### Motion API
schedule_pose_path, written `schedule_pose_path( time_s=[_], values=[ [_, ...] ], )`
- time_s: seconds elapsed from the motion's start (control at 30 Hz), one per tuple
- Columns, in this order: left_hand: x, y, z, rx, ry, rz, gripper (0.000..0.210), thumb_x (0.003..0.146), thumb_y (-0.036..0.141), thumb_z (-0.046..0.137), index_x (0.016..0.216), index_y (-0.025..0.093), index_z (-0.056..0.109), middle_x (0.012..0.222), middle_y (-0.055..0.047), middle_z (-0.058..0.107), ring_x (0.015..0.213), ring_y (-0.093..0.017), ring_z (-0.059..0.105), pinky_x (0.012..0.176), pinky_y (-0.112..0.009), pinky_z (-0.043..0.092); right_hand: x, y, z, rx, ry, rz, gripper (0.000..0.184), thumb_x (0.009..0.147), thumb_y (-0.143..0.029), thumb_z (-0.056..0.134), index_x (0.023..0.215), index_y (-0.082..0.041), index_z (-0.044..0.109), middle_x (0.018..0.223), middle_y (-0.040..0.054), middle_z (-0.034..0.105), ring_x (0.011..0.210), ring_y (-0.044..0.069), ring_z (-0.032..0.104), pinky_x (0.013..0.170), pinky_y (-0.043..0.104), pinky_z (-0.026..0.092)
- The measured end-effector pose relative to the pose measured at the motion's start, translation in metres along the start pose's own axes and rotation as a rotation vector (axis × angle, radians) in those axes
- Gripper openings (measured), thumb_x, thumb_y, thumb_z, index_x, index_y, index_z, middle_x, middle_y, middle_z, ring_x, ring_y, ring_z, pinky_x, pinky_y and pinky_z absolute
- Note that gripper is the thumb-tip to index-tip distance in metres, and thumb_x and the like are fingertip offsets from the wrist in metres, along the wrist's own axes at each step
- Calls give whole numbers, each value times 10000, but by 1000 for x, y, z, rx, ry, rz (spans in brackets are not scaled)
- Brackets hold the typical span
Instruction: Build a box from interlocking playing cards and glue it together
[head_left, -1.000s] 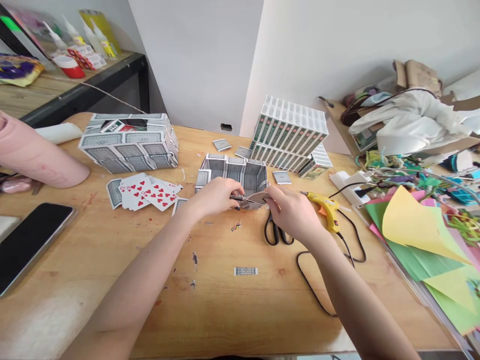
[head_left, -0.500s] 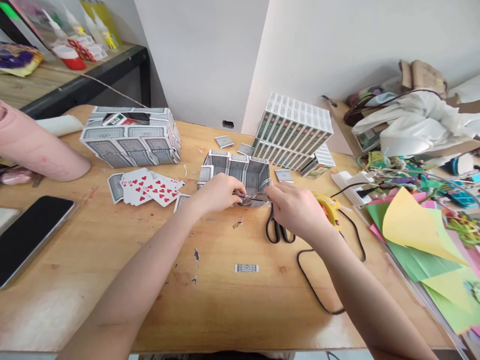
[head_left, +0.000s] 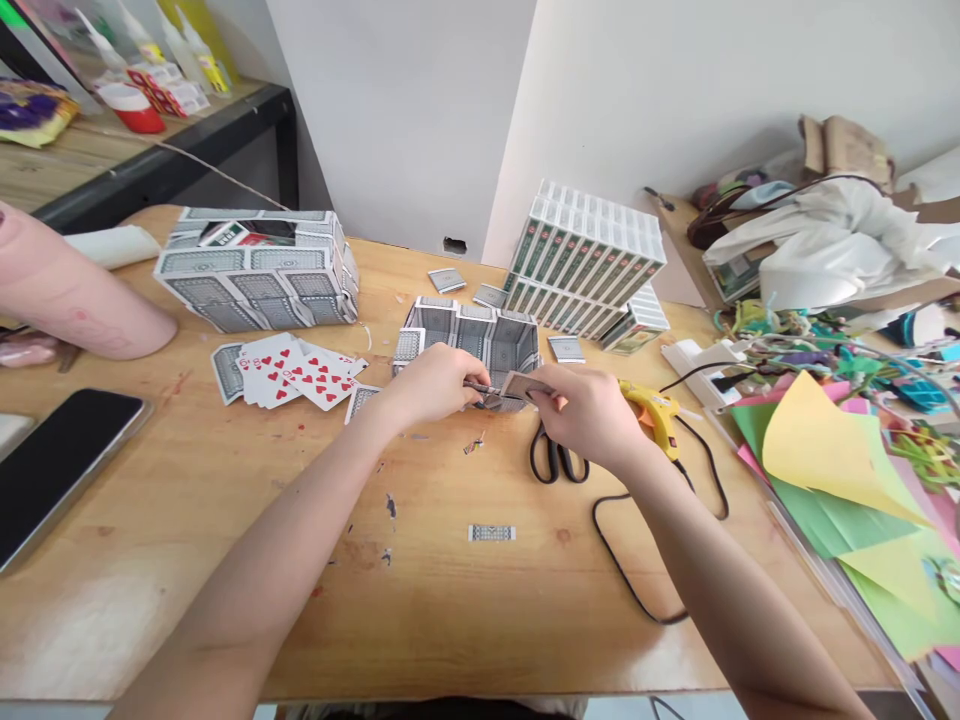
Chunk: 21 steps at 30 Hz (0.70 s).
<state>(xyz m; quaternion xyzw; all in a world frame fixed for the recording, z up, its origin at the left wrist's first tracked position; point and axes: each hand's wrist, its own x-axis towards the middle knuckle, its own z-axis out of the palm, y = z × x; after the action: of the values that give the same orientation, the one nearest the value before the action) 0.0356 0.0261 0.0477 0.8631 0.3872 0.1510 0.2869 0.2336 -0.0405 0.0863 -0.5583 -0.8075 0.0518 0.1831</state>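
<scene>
Upper left, a black-edged shelf (head_left: 187,148); top centre, a pale wall (head_left: 405,110); below, a wooden table (head_left: 427,630). Mid-frame, the left hand (head_left: 441,383) pinches a thin piece (head_left: 477,387), the open card box (head_left: 514,342) sits just beyond both hands, and the right hand (head_left: 589,405) pinches a card (head_left: 519,385).

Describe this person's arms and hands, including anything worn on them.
Both the left forearm and right forearm are bare, with no sleeves in view, and taper toward the wrists. The left hand and right hand are ungloved. No watch, bracelet or ring shows, nor any clear marking. Some fingers are hidden, and the nails are too small to judge.
</scene>
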Motion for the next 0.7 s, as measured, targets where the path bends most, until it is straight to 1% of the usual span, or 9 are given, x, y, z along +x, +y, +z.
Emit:
schedule_pose_path(
  time_s=[0.07, 0.13, 0.27, 0.43, 0.53, 0.7],
  values=[
    [0, 0, 0, -3, 3, -4, 224, 705, 158, 566, 874, 234, 692, 854, 4, 699, 733, -142, 617, 651, -255, 438, -1, 5, 4, 156, 25, 49, 70, 743, -182, 522, 748, -180, 592, 604, -10, 571, 568, 117, 513, 559, 219, 362],
    [-1, 0, 0, -3, 2, -5, 220, 701, 167, 574, 876, 233, 690, 840, 4, 697, 722, -143, 613, 640, -256, 432, -2, 10, 8, 240, 32, 36, 73, 756, -216, 539, 706, -180, 578, 623, -9, 586, 584, 115, 529, 572, 215, 380],
    [-1, -1, 0, 0, 6, 1, 205, 701, 183, 592, 875, 225, 690, 829, 0, 694, 723, -145, 608, 650, -259, 429, -6, 13, 8, 162, 21, -71, 172, 791, -199, 513, 628, -176, 562, 621, 2, 557, 583, 116, 505, 564, 225, 371],
    [0, 0, -1, -3, -2, -3, 195, 705, 200, 599, 873, 225, 692, 847, -5, 695, 748, -150, 611, 663, -264, 435, -7, 13, 2, 185, 36, -80, 152, 821, -204, 507, 740, -186, 634, 716, 14, 597, 594, 108, 506, 566, 218, 386],
    [0, 2, -2, 4, 1, 2, 199, 703, 176, 586, 865, 229, 691, 830, 0, 694, 745, -150, 610, 656, -263, 434, -5, 11, 6, 171, 6, -110, 173, 837, -201, 494, 754, -183, 645, 723, 20, 601, 616, 110, 526, 571, 215, 385],
    [0, 3, -2, -4, -2, 6, 183, 707, 173, 585, 846, 226, 691, 828, 2, 694, 735, -143, 612, 649, -262, 434, -5, 9, 14, 38, -58, -117, 220, 860, -197, 448, 761, -175, 643, 762, 47, 606, 669, 129, 556, 590, 228, 387]
  ],
)
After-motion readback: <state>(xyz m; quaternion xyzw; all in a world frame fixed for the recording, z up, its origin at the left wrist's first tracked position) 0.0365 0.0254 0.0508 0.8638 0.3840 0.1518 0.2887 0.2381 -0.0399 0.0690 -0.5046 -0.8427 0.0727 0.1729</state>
